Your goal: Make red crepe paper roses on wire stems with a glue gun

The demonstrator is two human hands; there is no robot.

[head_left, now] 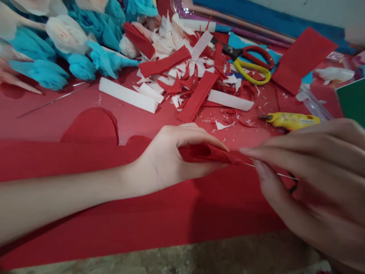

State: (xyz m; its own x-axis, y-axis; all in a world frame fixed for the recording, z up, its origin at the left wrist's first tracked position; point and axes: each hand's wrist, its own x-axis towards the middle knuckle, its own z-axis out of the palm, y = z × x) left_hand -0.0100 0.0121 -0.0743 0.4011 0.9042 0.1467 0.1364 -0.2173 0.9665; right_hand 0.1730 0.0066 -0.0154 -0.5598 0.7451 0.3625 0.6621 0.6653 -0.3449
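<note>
Fingers and thumb of my left hand (182, 152) are wrapped round a rolled piece of red crepe paper (208, 153), whose narrowed end points right. A thin wire (285, 176) runs from that end toward my right hand (310, 167). The right thumb and forefinger come close together at the wire, by the tip of the red paper; whether they pinch the wire is hard to tell. Red paper (137, 217) lies beneath both hands along the table's front.
Scissors (252, 66), a yellow-handled tool (296, 120) and red and white paper scraps (176, 72) lie beyond my hands. Blue and pale paper flowers (82, 68) fill the back left. Red rounded pieces (91, 127) and a long wire (54, 100) lie at left.
</note>
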